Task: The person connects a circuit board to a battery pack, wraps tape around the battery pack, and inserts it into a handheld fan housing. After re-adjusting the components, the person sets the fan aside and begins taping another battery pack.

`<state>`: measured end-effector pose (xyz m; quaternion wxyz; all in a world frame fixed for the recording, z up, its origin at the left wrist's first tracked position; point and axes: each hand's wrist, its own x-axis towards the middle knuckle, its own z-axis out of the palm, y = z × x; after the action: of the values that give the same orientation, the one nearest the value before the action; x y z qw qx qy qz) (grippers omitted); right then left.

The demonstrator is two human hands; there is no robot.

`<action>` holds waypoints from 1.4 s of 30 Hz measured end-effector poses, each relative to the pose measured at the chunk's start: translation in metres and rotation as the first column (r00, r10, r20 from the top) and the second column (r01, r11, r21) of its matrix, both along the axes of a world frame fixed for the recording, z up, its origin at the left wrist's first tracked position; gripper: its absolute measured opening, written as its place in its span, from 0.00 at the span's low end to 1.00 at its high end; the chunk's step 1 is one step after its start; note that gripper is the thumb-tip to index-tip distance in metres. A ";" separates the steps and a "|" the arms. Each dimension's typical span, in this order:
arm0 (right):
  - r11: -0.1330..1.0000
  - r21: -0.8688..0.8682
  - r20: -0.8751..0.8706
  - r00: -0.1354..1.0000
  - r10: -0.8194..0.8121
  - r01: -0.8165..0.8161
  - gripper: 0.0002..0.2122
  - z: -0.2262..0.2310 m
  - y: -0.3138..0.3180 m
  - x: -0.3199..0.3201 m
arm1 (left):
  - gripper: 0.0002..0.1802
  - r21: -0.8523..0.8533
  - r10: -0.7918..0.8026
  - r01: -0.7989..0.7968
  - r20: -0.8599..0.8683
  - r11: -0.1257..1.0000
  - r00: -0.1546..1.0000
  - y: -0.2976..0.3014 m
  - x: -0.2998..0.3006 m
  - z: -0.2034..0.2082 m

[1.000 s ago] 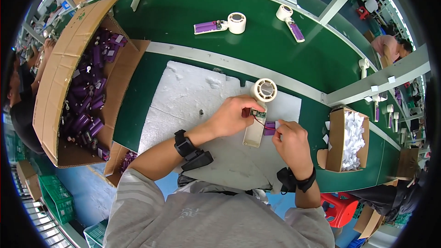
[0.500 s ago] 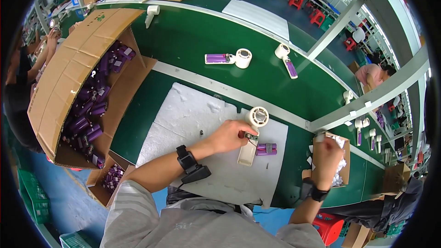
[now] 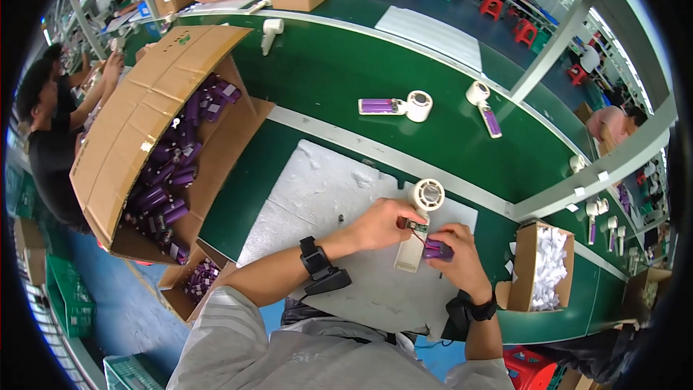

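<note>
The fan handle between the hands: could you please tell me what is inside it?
In the handle, a green board shows near the top; whatever the left hand covers there cannot be seen. The purple battery is beside the handle, in the right hand.

Batt pack point(image 3: 439, 249) purple, fan point(image 3: 410, 247) off-wht, bench point(image 3: 238, 206) grn.

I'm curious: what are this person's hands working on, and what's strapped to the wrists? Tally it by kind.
Handheld fan, at the left hand: 1
Purple battery pack, in the right hand: 1
Black wrist straps: 2
Total: 4
</note>
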<state>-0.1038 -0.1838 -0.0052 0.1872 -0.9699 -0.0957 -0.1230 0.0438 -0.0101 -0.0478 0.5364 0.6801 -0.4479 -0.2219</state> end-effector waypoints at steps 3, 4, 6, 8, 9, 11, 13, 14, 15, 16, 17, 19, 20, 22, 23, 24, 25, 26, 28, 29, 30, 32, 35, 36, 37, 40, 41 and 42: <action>0.963 0.268 -0.210 0.977 0.029 0.029 0.24 -0.005 -0.011 -0.004 | 0.20 0.027 -0.004 0.002 0.053 1.000 0.999 -0.002 -0.001 0.007; 0.957 0.288 -0.211 0.977 0.045 0.019 0.24 -0.006 -0.012 -0.005 | 0.20 0.037 -0.019 0.016 0.075 0.999 0.997 -0.001 0.000 0.009; 0.749 0.625 -0.448 0.886 0.116 0.218 0.26 -0.004 -0.014 -0.008 | 0.20 0.048 -0.007 0.002 0.097 0.999 0.995 0.000 0.001 0.012; 0.582 0.732 -0.547 0.815 0.192 0.355 0.27 0.000 -0.009 -0.012 | 0.20 0.019 -0.017 0.015 0.135 1.000 0.991 0.000 0.001 0.012; 0.467 0.791 -0.548 0.798 0.251 0.396 0.29 0.005 -0.006 -0.011 | 0.20 0.032 -0.022 0.018 0.129 0.999 0.991 0.000 0.001 0.011; 0.217 0.853 -0.522 0.771 0.365 0.475 0.32 0.010 -0.003 -0.007 | 0.20 0.031 -0.022 0.017 0.173 0.999 0.985 0.002 0.002 0.010; 0.169 0.878 -0.476 0.774 0.418 0.449 0.34 0.007 -0.006 -0.007 | 0.20 0.034 -0.030 0.024 0.192 0.999 0.981 0.002 0.002 0.011; 0.129 0.900 -0.425 0.774 0.469 0.417 0.36 0.006 -0.008 -0.008 | 0.20 0.022 -0.033 0.030 0.187 0.999 0.982 0.002 0.002 0.013; 0.087 0.919 -0.371 0.772 0.516 0.383 0.39 0.006 -0.009 -0.009 | 0.20 0.010 -0.036 0.035 0.184 0.999 0.982 0.002 0.002 0.015; 0.080 0.921 -0.367 0.775 0.514 0.382 0.39 0.008 -0.007 -0.010 | 0.20 -0.004 -0.039 0.040 0.182 0.999 0.983 0.002 0.001 0.018; 0.062 0.922 -0.357 0.779 0.515 0.381 0.39 0.010 -0.004 -0.012 | 0.20 0.001 -0.045 0.045 0.172 0.999 0.984 0.001 0.000 0.017; 0.028 0.925 -0.337 0.788 0.515 0.378 0.40 0.014 0.000 -0.014 | 0.19 0.035 -0.041 0.035 0.176 0.999 0.984 0.001 -0.002 0.014; 0.022 0.922 -0.344 0.788 0.511 0.388 0.40 0.012 -0.001 -0.013 | 0.19 0.052 -0.041 0.032 0.176 0.998 0.983 0.000 -0.002 0.013; 0.087 0.888 -0.438 0.774 0.458 0.451 0.42 0.011 -0.005 -0.015 | 0.18 0.044 -0.049 0.041 0.185 0.998 0.982 0.000 -0.001 0.014; 0.112 0.865 -0.486 0.762 0.427 0.489 0.42 0.010 -0.006 -0.018 | 0.18 0.033 -0.048 0.042 0.203 0.999 0.978 0.001 -0.001 0.015; 0.092 0.853 -0.503 0.761 0.409 0.514 0.42 0.009 -0.007 -0.020 | 0.18 0.019 -0.055 0.052 0.215 0.998 0.975 0.000 -0.002 0.015; 0.111 0.872 -0.480 0.790 0.382 0.476 0.42 0.008 -0.008 -0.018 | 0.18 0.024 -0.083 0.080 0.192 0.996 0.978 0.000 -0.003 0.015; 0.132 0.888 -0.457 0.817 0.353 0.440 0.41 0.006 -0.009 -0.016 | 0.17 0.012 -0.044 0.043 0.239 0.999 0.970 0.002 -0.003 0.014; 0.187 0.917 -0.393 0.874 0.286 0.352 0.40 0.000 -0.013 -0.009 | 0.17 -0.001 -0.031 0.032 0.267 0.999 0.963 0.001 -0.003 0.012; 0.264 0.935 -0.305 0.919 0.250 0.238 0.40 -0.001 -0.011 -0.009 | 0.17 0.001 -0.019 0.019 0.271 1.000 0.963 0.003 -0.003 0.013; 0.257 0.931 -0.319 0.920 0.226 0.260 0.40 -0.001 -0.010 -0.008 | 0.17 -0.003 -0.007 0.008 0.280 1.000 0.960 0.001 -0.001 0.013; 0.314 0.929 -0.275 0.934 0.229 0.196 0.39 -0.001 -0.006 -0.007 | 0.17 -0.004 -0.005 0.007 0.281 1.000 0.960 -0.001 0.001 0.015; 0.437 0.891 -0.243 0.944 0.224 0.126 0.38 0.000 0.001 -0.008 | 0.17 0.014 -0.010 0.006 0.274 1.000 0.962 -0.002 0.001 0.019; 0.530 0.844 -0.228 0.949 0.218 0.081 0.37 0.001 0.003 -0.008 | 0.17 0.017 -0.016 0.012 0.267 1.000 0.964 -0.003 0.001 0.018; 0.618 0.786 -0.210 0.952 0.221 0.030 0.37 0.001 0.006 -0.008 | 0.17 0.028 -0.028 0.022 0.255 0.999 0.967 -0.003 0.001 0.018; 0.724 0.690 -0.169 0.971 0.167 -0.005 0.36 -0.006 0.016 -0.009 | 0.17 0.051 -0.053 0.042 0.228 0.998 0.972 -0.001 0.001 0.019; 0.773 0.635 -0.143 0.980 0.142 -0.019 0.35 -0.009 0.019 -0.009 | 0.17 0.058 -0.052 0.040 0.225 0.998 0.973 0.000 0.001 0.019; 0.771 0.636 -0.145 0.979 0.142 -0.018 0.35 -0.011 0.021 -0.008 | 0.17 0.064 -0.050 0.037 0.223 0.997 0.973 0.000 0.001 0.020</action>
<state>-0.1121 -0.1624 -0.0159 0.5149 -0.8528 -0.0723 -0.0493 0.0446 -0.0100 -0.0283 0.4569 0.7063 -0.5138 -0.1684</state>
